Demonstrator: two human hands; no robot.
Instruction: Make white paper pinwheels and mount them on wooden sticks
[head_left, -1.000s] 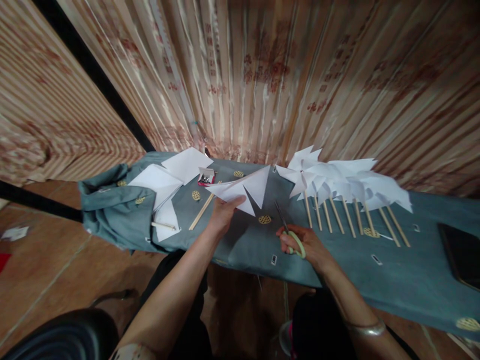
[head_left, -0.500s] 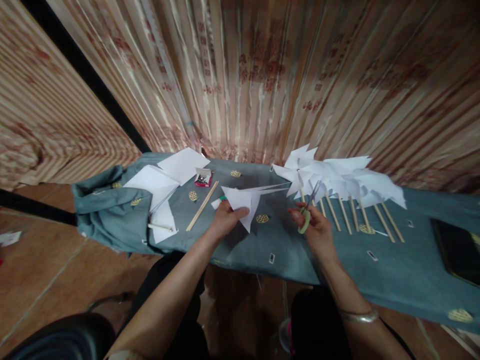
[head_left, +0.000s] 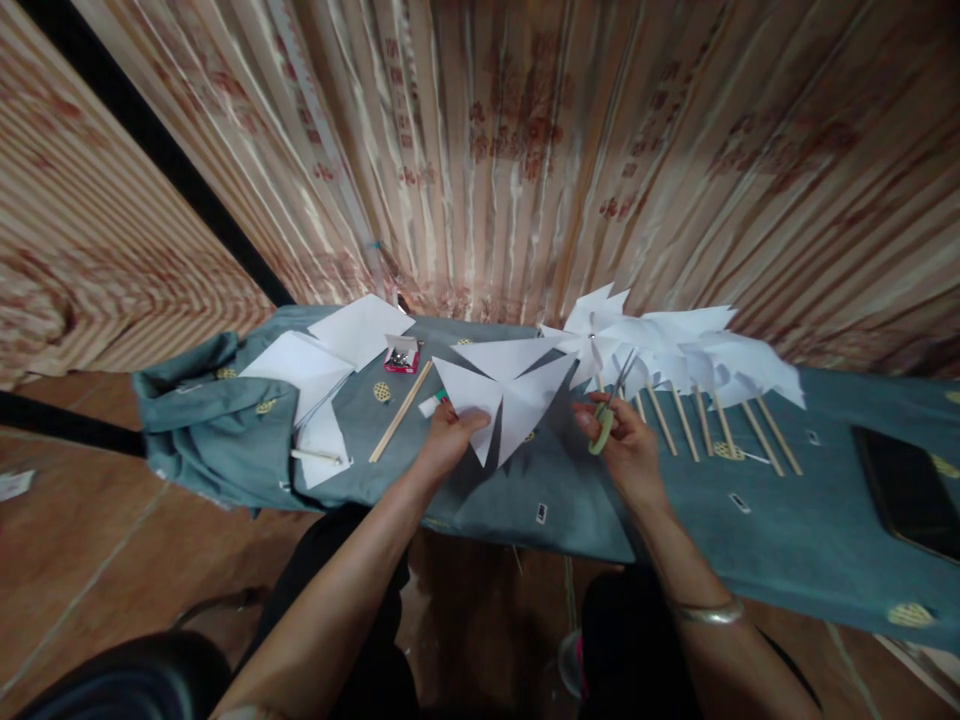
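Observation:
My left hand (head_left: 452, 430) pinches the lower left part of a white paper sheet (head_left: 517, 392), thumb on top. The sheet is spread above the cloth, with slits running from its corners toward the middle. To its right, my right hand (head_left: 624, 435) is closed around the scissors (head_left: 604, 425), which have pale green handles. Their blades point up and away, apart from the sheet. Behind the blades lies a row of white paper pinwheels (head_left: 652, 345) on wooden sticks. A glue stick (head_left: 433, 403) shows partly behind my left hand.
A grey-green cloth (head_left: 577, 520) covers the narrow table. On the left lie white paper sheets (head_left: 300, 365), a small red box (head_left: 402, 354) of metal pins and wooden sticks (head_left: 401, 412). A dark phone (head_left: 904, 485) rests at the right. A patterned curtain (head_left: 487, 150) hangs behind.
The slit sheet, folded over half a second ago, has opened out flat in my left hand. My right hand still holds the scissors, slightly farther left in view.

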